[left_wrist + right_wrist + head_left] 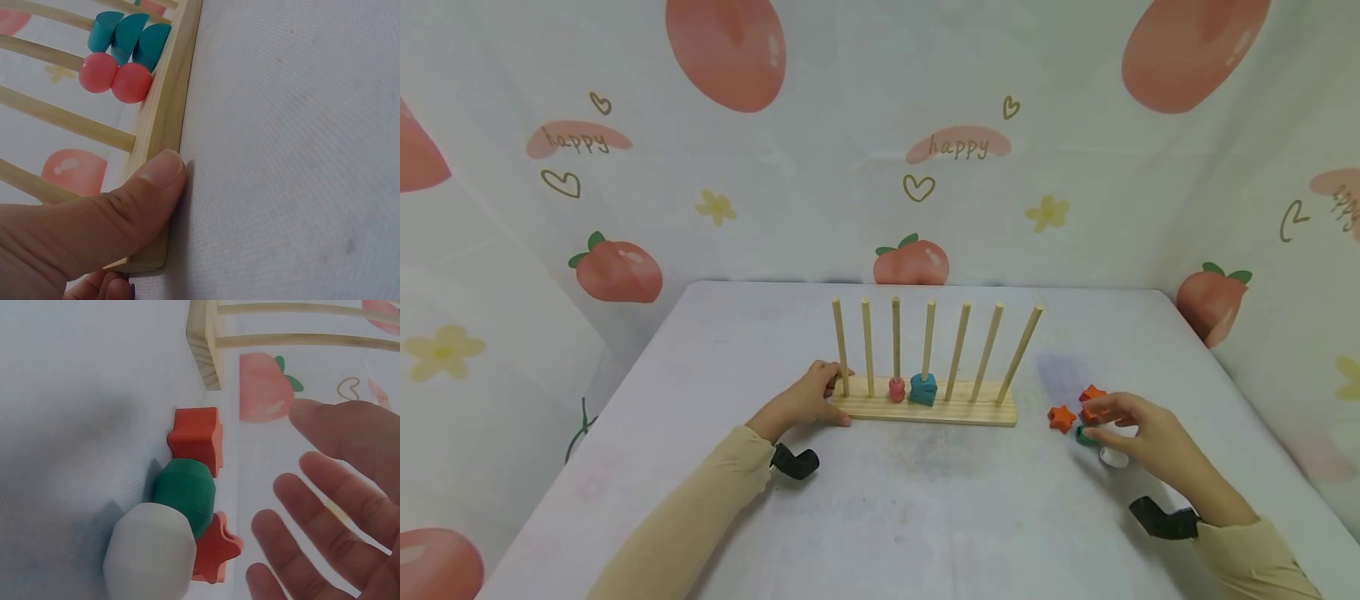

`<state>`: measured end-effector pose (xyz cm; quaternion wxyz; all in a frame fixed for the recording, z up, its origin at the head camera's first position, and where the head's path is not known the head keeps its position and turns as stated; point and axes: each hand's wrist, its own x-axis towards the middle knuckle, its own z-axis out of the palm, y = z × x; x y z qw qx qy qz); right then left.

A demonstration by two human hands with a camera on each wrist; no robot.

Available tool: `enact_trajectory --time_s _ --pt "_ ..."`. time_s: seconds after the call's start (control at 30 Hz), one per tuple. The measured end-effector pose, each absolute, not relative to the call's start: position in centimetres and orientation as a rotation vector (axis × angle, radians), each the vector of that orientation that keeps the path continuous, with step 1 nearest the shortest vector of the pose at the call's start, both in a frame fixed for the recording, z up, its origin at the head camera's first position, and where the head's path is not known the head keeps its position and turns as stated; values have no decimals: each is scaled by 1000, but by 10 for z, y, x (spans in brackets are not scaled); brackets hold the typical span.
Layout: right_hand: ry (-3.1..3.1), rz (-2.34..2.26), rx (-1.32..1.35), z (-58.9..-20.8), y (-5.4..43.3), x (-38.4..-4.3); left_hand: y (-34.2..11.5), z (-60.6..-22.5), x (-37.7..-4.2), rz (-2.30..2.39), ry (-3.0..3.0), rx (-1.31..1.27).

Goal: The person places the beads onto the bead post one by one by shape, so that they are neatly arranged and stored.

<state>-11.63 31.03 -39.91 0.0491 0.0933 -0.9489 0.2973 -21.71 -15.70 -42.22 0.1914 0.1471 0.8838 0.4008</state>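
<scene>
A wooden peg board [955, 412] with several upright pegs stands on the table. My left hand [808, 396] grips its left end, thumb [147, 187] along the front edge and fingers round the end and back. Two pink round beads [131, 82] sit on the third peg, and three teal half-round beads [130, 37] are stacked on the fourth. To the right of the board, my right hand [1138, 429] hovers with parted, slightly bent fingers and nothing between them. Below it lie orange star beads [1062, 418], a green bead [185, 495] and a white bead [150, 553], grouped close together.
The white table [910, 517] stretches around the board. Behind it hangs a patterned cloth [820, 183] with peaches and flowers, and more cloth lines both sides. Black wrist mounts [796, 461] stick out from both sleeves.
</scene>
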Motion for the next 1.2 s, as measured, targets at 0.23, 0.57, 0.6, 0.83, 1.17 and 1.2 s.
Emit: enact_trajectory --time_s 0.23,0.57,0.6,0.83,1.17,1.2 --pt "-2994 892 242 -405 310 -117 -157 -422 -217 1127 2480 410" --pt "-3035 889 253 -410 308 -116 -158 -423 -217 1122 2479 411" --pt "-3040 889 255 -411 308 -116 -158 -424 -218 1121 2481 413" --pt "-3090 875 289 -416 304 -117 -159 -425 -219 1116 2487 406" --pt "-3158 850 313 -415 303 -120 -159 -427 -220 1129 2476 405" --pt "-3167 849 307 -414 303 -120 -159 -427 -220 1130 2477 405"
